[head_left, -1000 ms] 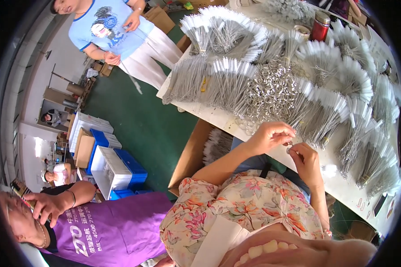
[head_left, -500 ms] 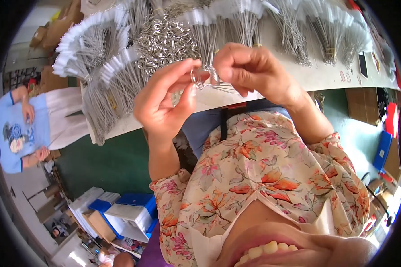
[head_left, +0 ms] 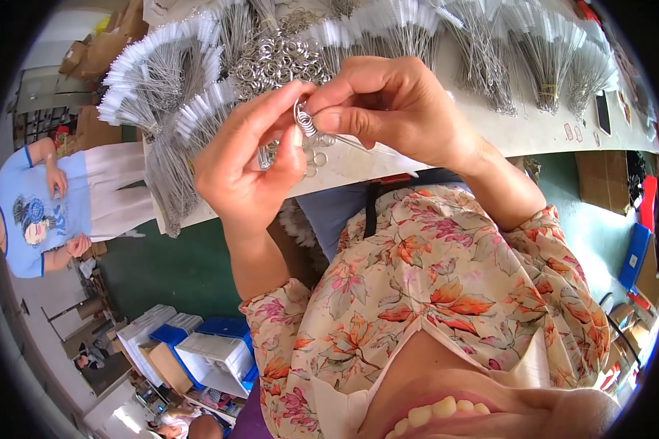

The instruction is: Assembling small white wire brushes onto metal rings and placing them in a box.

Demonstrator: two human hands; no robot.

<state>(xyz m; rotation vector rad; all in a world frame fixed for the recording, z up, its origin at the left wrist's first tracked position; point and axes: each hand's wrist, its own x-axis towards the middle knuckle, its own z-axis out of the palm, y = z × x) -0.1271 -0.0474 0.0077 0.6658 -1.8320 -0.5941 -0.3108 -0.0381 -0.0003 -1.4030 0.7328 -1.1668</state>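
A shiny metal ring (head_left: 298, 110) is pinched between the thumb and index finger of my left hand (head_left: 245, 161). My right hand (head_left: 403, 110) closes on thin wire brushes, whose small looped ends (head_left: 307, 126) bunch against the ring. Their wire stems (head_left: 355, 143) come out below the right fingers toward the right. Whether every loop is threaded on the ring, I cannot tell. A few loose rings (head_left: 313, 162) lie on the table under my hands. Just beyond my fingers is a heap of metal rings (head_left: 278, 62).
Bundles of white-bristled wire brushes (head_left: 161, 80) cover the table's left side, and more bundles (head_left: 545, 66) line its far right. A phone (head_left: 602, 113) lies near the right end of the white table (head_left: 512, 135). A person in a blue shirt (head_left: 40, 197) stands at the left.
Both hands have moved left and slightly closer together. The right fingers now press the wire loops up against the ring, and loose rings show beneath the hands.
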